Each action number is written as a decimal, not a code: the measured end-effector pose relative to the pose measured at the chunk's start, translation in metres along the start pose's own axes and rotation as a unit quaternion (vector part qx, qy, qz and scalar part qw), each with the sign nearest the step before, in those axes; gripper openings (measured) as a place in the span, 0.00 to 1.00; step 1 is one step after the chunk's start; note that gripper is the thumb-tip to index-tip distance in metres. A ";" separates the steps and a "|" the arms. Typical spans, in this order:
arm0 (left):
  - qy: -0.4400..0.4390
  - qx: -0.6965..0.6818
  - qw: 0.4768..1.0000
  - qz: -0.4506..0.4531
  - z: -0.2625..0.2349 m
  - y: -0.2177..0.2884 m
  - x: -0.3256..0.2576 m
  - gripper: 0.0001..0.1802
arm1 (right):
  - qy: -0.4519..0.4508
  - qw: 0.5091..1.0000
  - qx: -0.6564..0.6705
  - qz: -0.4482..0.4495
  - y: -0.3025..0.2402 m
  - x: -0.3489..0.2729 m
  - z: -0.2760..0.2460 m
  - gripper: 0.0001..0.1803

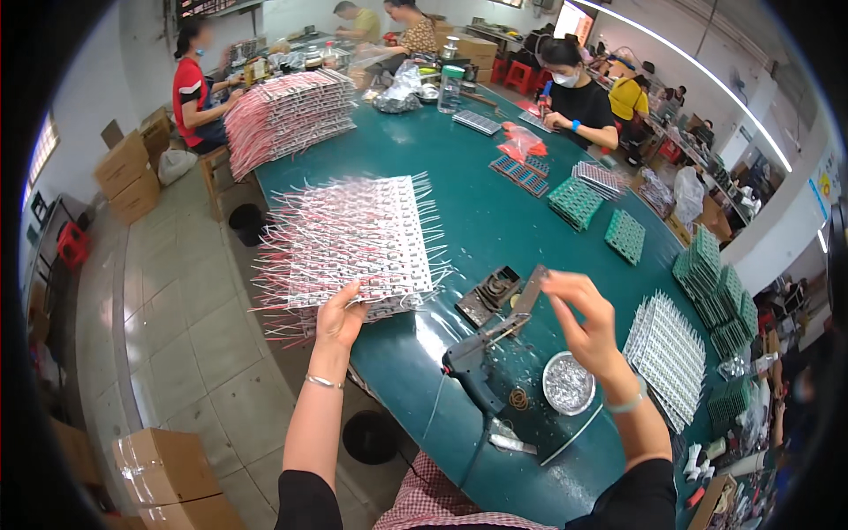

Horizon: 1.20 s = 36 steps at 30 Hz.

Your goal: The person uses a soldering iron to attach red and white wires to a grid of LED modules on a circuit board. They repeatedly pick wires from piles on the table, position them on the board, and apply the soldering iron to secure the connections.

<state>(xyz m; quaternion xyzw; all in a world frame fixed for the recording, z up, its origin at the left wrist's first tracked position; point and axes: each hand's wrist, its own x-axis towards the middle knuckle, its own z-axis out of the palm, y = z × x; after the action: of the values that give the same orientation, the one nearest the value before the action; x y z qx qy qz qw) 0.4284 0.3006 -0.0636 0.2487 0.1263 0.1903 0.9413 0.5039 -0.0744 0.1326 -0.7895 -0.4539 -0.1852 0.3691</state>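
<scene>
My left hand (343,316) grips the near edge of a white circuit board panel (402,234), thumb on top. Red and white wires stick out from the panel's sides, and similar panels lie stacked beneath it. My right hand (583,320) hovers over the table, thumb and fingers apart, with nothing visible in it. Below and left of that hand lies a black soldering gun (477,375) with its cord. Close by are a dark metal tray (488,296) and a round bowl (568,383) of small silvery bits.
The green table (397,146) carries another tall wired stack (291,110) at the far left. White panels (667,353) and green boards (720,291) stand at right. Rubber bands (518,398) lie near me. Black bins (371,436) stand on the floor. Co-workers (579,102) sit across the table.
</scene>
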 end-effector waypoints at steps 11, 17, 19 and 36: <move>0.068 -0.015 0.998 -0.007 -0.039 -0.042 0.007 0.23 | 0.105 0.916 0.100 0.375 -0.030 -0.219 -0.078 0.08; 0.146 0.035 0.986 -0.077 -0.050 -0.021 0.019 0.19 | 0.105 0.910 0.102 0.389 -0.074 -0.268 -0.096 0.08; 0.181 0.055 0.978 -0.088 -0.044 -0.018 0.017 0.18 | 0.138 0.896 0.104 0.410 -0.085 -0.295 -0.108 0.08; -0.109 0.445 0.872 0.171 0.109 -0.148 -0.243 0.13 | 0.244 0.880 -0.182 0.365 -0.027 -0.423 -0.213 0.12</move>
<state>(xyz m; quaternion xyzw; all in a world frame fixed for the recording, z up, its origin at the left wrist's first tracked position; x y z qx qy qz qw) 0.2904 0.0334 -0.0133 0.6780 0.0492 0.2438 0.6917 0.2701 -0.4711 0.0184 -0.8824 0.0123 -0.3034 0.3595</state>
